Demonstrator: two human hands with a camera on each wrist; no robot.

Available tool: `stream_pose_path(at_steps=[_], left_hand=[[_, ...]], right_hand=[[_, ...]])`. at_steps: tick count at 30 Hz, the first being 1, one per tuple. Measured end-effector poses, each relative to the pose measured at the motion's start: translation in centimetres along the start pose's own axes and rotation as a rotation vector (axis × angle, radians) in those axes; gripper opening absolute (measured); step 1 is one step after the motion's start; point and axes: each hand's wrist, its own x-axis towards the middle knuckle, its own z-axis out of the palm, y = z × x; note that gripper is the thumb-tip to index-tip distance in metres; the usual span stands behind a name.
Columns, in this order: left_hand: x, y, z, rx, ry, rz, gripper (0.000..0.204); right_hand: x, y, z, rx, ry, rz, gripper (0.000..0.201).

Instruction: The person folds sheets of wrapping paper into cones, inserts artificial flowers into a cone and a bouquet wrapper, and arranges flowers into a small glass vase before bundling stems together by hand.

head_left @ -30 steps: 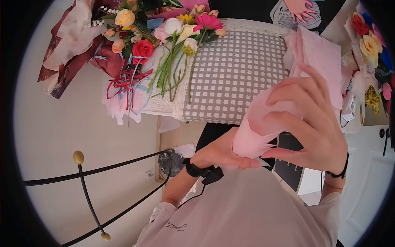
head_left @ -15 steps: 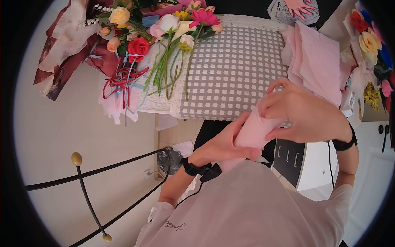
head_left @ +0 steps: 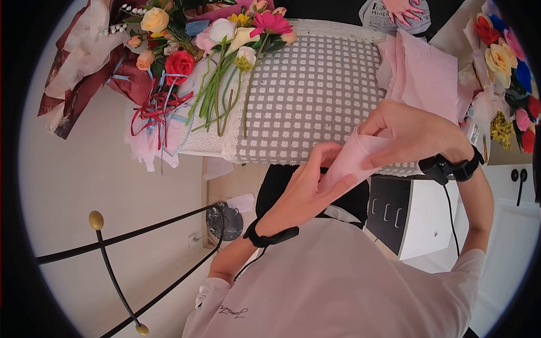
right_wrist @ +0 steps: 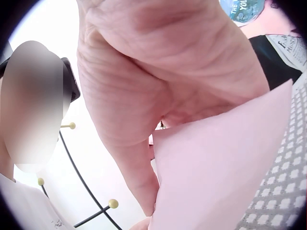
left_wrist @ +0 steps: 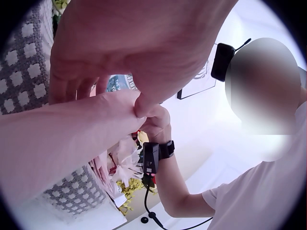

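A rolled cone of pink paper (head_left: pixel 350 163) is held between both hands over the front edge of the checked cloth (head_left: pixel 315 90). The left hand (head_left: pixel 301 191) grips its lower part, thumb along the near side. At the wider upper end the right hand (head_left: pixel 408 132) pinches the rim, some fingers inside the roll. In the left wrist view, the pink roll (left_wrist: pixel 62 139) runs beneath the left hand (left_wrist: pixel 129 43) towards the right hand (left_wrist: pixel 156 122). The right wrist view shows the paper (right_wrist: pixel 211 167) against the right hand (right_wrist: pixel 177 72); its fingertips are partly hidden.
Loose flowers (head_left: pixel 225 34) with green stems and red and blue ribbons (head_left: pixel 160 110) lie at the left. Folded pink sheets (head_left: pixel 422 73) are at the back right, beside another bouquet (head_left: pixel 504 62). Another person's hand (head_left: pixel 401 8) rests at the top. A black metal rail (head_left: pixel 146 230) stands lower left.
The right hand has come down from above the roll and taken hold of its upper rim. The left hand has shifted slightly left and up with the roll, which looks narrower.
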Motion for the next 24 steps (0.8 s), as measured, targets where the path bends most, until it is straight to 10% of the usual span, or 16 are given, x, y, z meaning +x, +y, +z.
stream_pose_path(at_steps=[24], left_hand=[[1.9, 0.8, -2.2, 0.178, -0.025, -0.074, 0.054]], right_hand=[[-1.3, 2.6, 1.9, 0.187, 0.225, 0.101, 0.022]])
